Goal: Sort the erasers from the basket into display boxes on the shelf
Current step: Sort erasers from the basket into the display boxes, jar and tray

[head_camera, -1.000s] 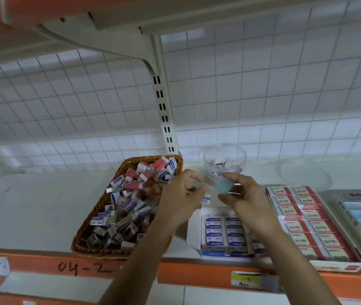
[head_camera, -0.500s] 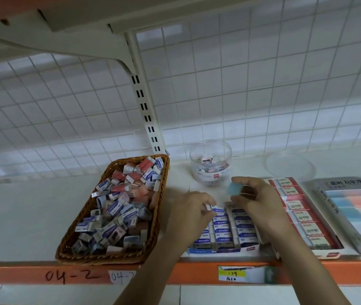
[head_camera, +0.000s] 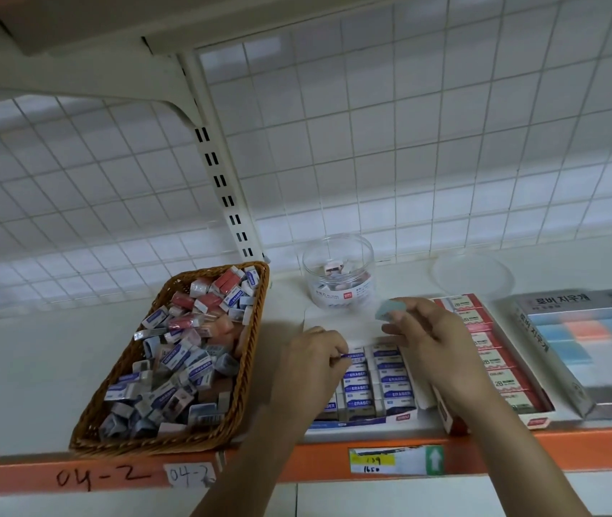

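Our left hand (head_camera: 313,361) pinches a blue-sleeved eraser (head_camera: 353,357) into its row in the blue display box (head_camera: 356,423): placement under way. Our right hand (head_camera: 435,339) grips a pale blue eraser (head_camera: 389,309) just above. Next, we'd say, seat it flush, then find that pale one's box.

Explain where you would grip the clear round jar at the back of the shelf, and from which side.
Grip the clear jar round its side wall, probably from the left: it stands upright, bare shelf separates it from the basket, and the right hand crowds its front right.
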Action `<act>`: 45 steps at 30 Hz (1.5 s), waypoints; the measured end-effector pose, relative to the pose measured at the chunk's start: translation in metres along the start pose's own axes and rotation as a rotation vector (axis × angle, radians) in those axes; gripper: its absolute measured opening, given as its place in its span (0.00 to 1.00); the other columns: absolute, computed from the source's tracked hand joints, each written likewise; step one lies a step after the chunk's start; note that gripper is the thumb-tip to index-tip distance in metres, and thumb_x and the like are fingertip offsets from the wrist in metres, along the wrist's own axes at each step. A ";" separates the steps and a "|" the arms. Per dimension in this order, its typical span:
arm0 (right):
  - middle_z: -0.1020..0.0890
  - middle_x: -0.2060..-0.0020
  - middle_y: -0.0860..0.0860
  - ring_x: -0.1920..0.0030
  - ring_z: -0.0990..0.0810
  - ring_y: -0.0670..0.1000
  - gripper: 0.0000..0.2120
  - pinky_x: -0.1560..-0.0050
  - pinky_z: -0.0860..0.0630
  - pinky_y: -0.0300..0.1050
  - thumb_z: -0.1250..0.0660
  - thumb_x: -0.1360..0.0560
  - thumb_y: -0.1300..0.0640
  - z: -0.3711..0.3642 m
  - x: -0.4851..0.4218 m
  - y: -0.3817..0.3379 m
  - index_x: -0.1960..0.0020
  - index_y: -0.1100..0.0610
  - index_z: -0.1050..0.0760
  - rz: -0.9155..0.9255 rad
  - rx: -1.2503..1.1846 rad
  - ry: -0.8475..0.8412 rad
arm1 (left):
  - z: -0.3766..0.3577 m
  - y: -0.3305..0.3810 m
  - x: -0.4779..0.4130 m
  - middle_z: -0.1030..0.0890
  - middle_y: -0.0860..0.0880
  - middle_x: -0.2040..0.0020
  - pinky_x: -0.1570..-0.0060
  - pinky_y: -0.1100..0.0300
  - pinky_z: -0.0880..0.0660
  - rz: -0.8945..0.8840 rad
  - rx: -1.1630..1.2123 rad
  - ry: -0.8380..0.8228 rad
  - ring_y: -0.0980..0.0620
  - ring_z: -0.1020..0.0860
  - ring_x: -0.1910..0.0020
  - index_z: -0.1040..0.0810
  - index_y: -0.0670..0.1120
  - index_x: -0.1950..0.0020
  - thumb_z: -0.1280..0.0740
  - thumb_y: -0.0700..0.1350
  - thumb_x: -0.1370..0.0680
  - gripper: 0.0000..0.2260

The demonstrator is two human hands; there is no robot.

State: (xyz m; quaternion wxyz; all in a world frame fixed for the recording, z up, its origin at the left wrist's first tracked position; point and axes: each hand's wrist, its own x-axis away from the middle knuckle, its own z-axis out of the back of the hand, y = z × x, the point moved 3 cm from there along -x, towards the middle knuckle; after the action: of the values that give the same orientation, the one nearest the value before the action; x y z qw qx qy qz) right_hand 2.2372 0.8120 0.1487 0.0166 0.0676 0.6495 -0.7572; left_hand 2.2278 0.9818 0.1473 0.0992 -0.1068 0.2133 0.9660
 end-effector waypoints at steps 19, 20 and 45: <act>0.17 0.58 0.54 0.58 0.16 0.55 0.14 0.56 0.19 0.45 0.36 0.25 0.68 0.081 0.010 -0.007 0.48 0.51 0.22 0.060 -0.210 0.099 | -0.020 0.101 -0.037 0.16 0.58 0.52 0.49 0.56 0.21 -0.047 0.702 -0.119 0.58 0.19 0.51 0.19 0.59 0.49 0.35 0.38 0.22 0.15; 0.17 0.56 0.55 0.58 0.16 0.54 0.15 0.57 0.19 0.45 0.35 0.26 0.67 0.088 0.012 -0.006 0.47 0.49 0.21 0.046 -0.214 0.103 | -0.023 0.108 -0.038 0.17 0.59 0.51 0.47 0.60 0.22 -0.063 0.712 -0.123 0.61 0.20 0.50 0.19 0.59 0.49 0.34 0.38 0.23 0.14; 0.20 0.60 0.47 0.59 0.21 0.49 0.14 0.60 0.31 0.34 0.30 0.29 0.66 0.229 0.023 0.025 0.55 0.47 0.23 -0.098 0.375 0.280 | -0.088 0.213 -0.041 0.25 0.55 0.40 0.40 0.65 0.36 -0.356 0.088 -0.146 0.57 0.30 0.39 0.23 0.52 0.37 0.33 0.46 0.23 0.14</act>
State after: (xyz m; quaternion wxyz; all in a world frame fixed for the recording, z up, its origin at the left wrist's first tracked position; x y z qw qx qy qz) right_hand 2.1990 0.5839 0.1554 -0.1231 0.1424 0.4960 -0.8476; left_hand 2.2309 0.7481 0.1627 0.2880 -0.0682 0.2252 0.9283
